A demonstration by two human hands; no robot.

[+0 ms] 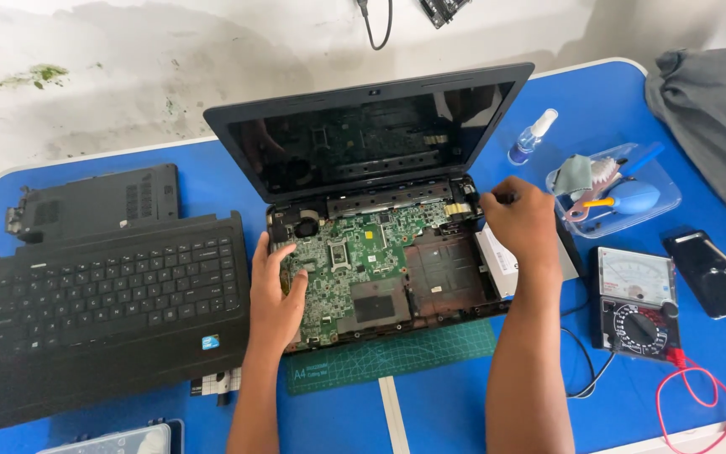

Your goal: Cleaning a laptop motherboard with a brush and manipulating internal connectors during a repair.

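We brace the green motherboard (355, 265), seated in the open laptop base (451, 282), with flat left hand (275, 290) fingers spread; right hand (518, 220) fingers pinch something small at its right-rear corner—steady, gentle.

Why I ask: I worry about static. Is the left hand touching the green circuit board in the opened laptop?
Touching. The head view shows the left hand lying flat on the left edge of the green circuit board, fingers spread over it, with no gap visible.

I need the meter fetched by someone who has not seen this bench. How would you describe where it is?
On the blue table, look right of the opened laptop, past the right hand. The multimeter lies beside a dark phone; only it has a needle scale, a round dial and red leads.
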